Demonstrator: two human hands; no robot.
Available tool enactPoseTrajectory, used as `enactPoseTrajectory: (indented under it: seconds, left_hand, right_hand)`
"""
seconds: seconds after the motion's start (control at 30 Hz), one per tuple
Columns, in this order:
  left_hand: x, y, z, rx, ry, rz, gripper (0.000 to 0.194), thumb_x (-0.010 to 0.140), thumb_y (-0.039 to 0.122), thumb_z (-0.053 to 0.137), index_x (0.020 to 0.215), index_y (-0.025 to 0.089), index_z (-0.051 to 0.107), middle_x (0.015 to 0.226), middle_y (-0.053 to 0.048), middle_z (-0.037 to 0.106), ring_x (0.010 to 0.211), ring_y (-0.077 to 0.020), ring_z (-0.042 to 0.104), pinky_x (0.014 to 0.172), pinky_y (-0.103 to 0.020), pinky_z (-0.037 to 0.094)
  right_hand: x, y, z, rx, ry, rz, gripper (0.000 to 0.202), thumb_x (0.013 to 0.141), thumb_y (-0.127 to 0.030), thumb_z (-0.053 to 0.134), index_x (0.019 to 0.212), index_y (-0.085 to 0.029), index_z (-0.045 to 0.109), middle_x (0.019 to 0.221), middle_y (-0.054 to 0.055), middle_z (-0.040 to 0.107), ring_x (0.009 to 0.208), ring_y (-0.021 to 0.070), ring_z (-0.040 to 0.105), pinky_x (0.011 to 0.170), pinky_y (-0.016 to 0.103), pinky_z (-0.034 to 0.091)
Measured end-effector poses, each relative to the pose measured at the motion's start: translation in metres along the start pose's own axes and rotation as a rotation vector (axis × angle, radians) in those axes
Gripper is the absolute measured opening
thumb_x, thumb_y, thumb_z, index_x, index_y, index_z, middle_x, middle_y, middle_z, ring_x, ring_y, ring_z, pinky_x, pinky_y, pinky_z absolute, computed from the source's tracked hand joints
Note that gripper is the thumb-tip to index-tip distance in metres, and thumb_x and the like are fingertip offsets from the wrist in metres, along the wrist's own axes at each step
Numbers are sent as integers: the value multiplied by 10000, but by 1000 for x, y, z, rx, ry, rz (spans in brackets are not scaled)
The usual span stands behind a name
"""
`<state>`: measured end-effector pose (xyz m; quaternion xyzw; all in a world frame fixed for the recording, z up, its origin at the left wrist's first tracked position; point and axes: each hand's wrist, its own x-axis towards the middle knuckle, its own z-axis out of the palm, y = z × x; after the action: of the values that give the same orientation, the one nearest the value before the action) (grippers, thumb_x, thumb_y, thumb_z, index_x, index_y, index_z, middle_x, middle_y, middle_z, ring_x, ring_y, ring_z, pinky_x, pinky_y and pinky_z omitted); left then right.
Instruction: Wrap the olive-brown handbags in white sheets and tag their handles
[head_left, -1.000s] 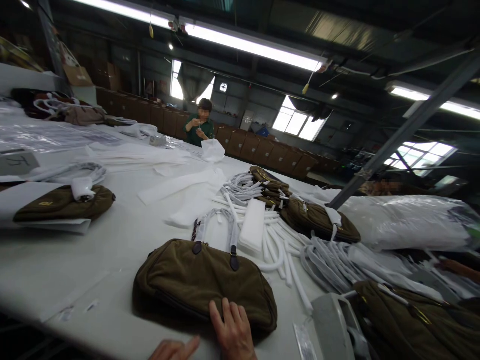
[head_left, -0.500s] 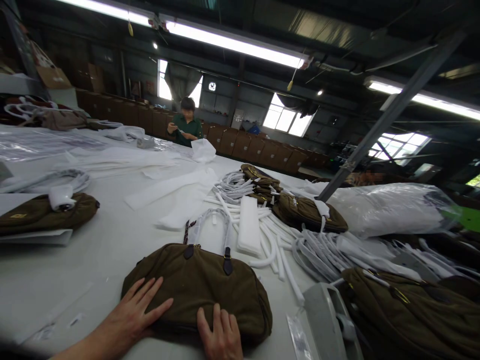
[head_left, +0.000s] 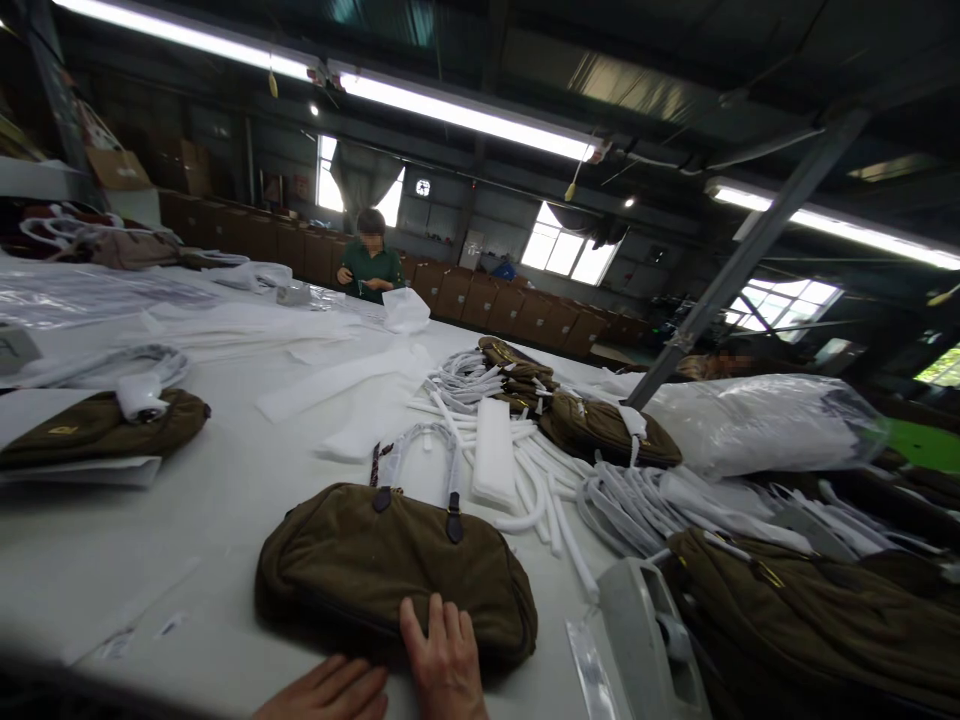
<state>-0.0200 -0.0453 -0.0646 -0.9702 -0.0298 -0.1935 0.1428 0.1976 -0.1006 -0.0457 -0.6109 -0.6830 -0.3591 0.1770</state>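
An olive-brown fabric handbag lies on the white table in front of me, its dark leather tabs and plastic-wrapped handles pointing away. My right hand rests on the lower front of the bag, fingertips pressed against the cloth. Just below the bag's near edge is my left hand, with its fingers stretched out and nothing in them; the lower part of that hand is cut off by the frame. Whether it touches the bag's underside, I cannot tell.
White foam tubes and a white foam block lie beyond the bag. A grey tape dispenser and another olive bag stand right. Another wrapped bag lies left. A person in green works across the table.
My left hand has come off the bag's front and moved down to its near edge. My right hand stays on the bag. The view has shifted slightly.
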Motion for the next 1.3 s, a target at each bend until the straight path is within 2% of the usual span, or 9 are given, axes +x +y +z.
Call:
enactPoseTrajectory:
  seconds: [0.17, 0.3, 0.47, 0.63, 0.73, 0.83, 0.93, 1.1, 1.3]
  left_hand:
    - [4, 8, -18, -148, -124, -75, 654, 804, 151, 563, 1425, 185, 361, 1417, -79, 485, 1224, -279, 500, 988, -409, 467]
    - [12, 2, -43, -273, -135, -40, 613, 839, 322, 599, 1400, 177, 398, 1398, -117, 500, 1171, -280, 533, 955, -409, 484]
    - [42, -74, -84, -261, -43, -142, 606, 902, 433, 530, 1439, 223, 342, 1474, -132, 394, 1242, -277, 474, 1037, -457, 392]
    - [48, -136, -73, -340, -331, -124, 752, 823, 644, 522, 1464, 370, 239, 1563, -97, 198, 1412, -408, 157, 1089, -670, 129]
    - [29, -130, -43, -443, -460, -188, 758, 838, 676, 452, 1475, 373, 174, 1564, -125, 172, 1399, -454, 150, 1040, -714, 187]
    - [14, -118, -25, -467, -407, -240, 749, 850, 658, 448, 1476, 383, 141, 1577, -101, 110, 1405, -452, 120, 1038, -718, 205]
    - [12, -115, -24, -464, -350, -255, 735, 845, 650, 472, 1468, 405, 169, 1581, -65, 82, 1411, -438, 118, 1049, -714, 198]
    - [16, -116, -29, -496, -362, -282, 714, 844, 653, 473, 1461, 417, 204, 1578, -49, 83, 1416, -421, 119, 1061, -707, 186]
    - [48, -128, -61, -650, -557, -311, 782, 798, 717, 474, 1449, 312, 320, 1560, -140, 165, 1402, -446, 113, 1059, -721, 151]
  right_hand:
    - [13, -4, -9, 5, -116, -6, 348, 852, -109, 499, 1155, -255, 587, 955, 121, 633, 796, 224, 541, 738, 371, 402]
    - [16, -4, -12, 14, -136, -16, 335, 848, -125, 534, 1155, -252, 580, 954, 110, 625, 809, 218, 535, 752, 366, 390]
    - [11, -6, -10, -2, -171, -13, 347, 856, -177, 563, 1188, -278, 562, 986, 109, 633, 842, 229, 545, 776, 377, 395]
    - [12, 4, -14, 15, -231, -52, 394, 836, -195, 619, 1214, -288, 559, 1013, 107, 657, 849, 228, 570, 765, 367, 404]
    - [21, 26, -24, 128, -274, -106, 516, 790, -454, 683, 1249, -262, 546, 1066, 103, 666, 878, 244, 584, 806, 400, 415]
    - [25, 53, -33, 239, -301, -71, 759, 698, -759, 581, 1243, -230, 564, 1130, 103, 661, 1022, 299, 570, 972, 507, 338]
    - [13, 72, -26, 204, -233, -23, 700, 770, -745, 495, 1263, -253, 565, 1217, 96, 635, 1133, 313, 540, 1029, 513, 282]
    - [-28, 74, 11, 139, -57, -7, 713, 823, -745, 359, 1308, -258, 549, 1252, 114, 620, 1125, 297, 574, 948, 437, 392]
    - [-40, 68, 38, 117, 83, 55, 606, 865, -695, 306, 1256, -330, 592, 1181, 82, 664, 1046, 295, 624, 904, 457, 442]
